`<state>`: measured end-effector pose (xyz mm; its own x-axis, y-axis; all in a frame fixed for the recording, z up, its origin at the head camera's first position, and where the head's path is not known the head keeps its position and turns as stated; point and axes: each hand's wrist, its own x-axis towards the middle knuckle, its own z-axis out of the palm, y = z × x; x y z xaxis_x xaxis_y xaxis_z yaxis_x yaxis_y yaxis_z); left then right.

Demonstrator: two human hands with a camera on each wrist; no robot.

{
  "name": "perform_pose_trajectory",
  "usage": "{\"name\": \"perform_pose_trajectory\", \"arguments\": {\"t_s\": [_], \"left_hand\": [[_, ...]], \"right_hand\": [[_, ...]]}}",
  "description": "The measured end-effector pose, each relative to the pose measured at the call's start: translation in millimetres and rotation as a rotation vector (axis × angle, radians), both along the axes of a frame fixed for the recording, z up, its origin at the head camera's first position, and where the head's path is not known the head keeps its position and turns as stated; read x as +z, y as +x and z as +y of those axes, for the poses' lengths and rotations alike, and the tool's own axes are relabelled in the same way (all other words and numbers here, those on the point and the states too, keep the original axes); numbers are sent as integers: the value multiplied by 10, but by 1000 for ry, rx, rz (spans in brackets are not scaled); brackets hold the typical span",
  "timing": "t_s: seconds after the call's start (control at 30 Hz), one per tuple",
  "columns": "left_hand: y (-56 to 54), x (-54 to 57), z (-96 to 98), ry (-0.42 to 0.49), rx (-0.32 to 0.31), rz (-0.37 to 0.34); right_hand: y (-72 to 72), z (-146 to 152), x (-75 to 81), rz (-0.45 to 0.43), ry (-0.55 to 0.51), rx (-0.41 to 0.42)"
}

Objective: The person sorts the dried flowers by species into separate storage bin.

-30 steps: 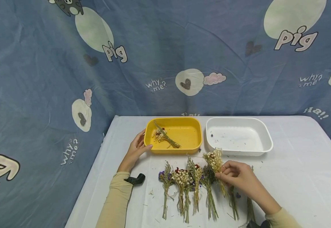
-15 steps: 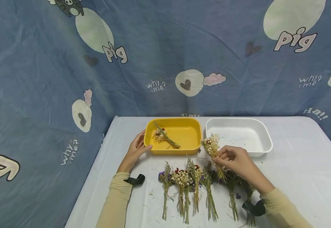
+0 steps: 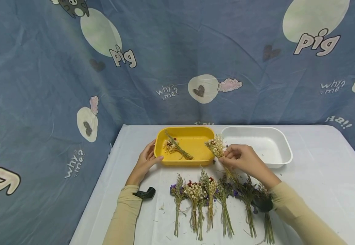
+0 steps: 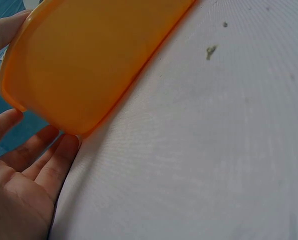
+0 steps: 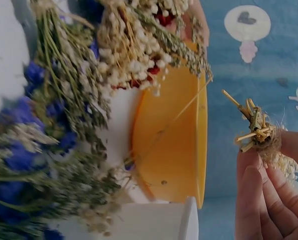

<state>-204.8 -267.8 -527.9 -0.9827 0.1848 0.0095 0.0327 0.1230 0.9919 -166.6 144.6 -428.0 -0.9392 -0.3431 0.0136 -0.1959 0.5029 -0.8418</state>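
My left hand holds the left end of the yellow tray, thumb at its front corner and fingers along its side. In the left wrist view, fingertips touch the tray's wall. A dried flower bunch lies inside. My right hand pinches a cream dried flower bunch by its tied stems, blossoms up and leaning left. The bunch overlaps the yellow tray's right end in the head view. In the right wrist view, the cut stem ends point at the camera between thumb and fingers.
A white tray stands right of the yellow one. Several dried flower bunches lie in a row in front, such as a purple one and a cream-and-red one. Plant crumbs dot the white tabletop. A printed blue curtain hangs behind.
My right hand has lifted the cream flower bunch from above the row and carried it up and left to the yellow tray's right end. The left hand stays put.
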Motion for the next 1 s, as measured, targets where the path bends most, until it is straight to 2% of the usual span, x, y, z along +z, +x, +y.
{"name": "perform_pose_trajectory", "arguments": {"t_s": [0.4, 0.67, 1.0], "left_hand": [[-8, -3, 5, -11, 7, -1], [-9, -9, 5, -7, 1, 1], [-7, 2, 7, -6, 5, -1]], "right_hand": [[-335, -93, 15, -64, -20, 67], [-572, -198, 37, -16, 20, 120], [-804, -426, 66, -33, 77, 224]]}}
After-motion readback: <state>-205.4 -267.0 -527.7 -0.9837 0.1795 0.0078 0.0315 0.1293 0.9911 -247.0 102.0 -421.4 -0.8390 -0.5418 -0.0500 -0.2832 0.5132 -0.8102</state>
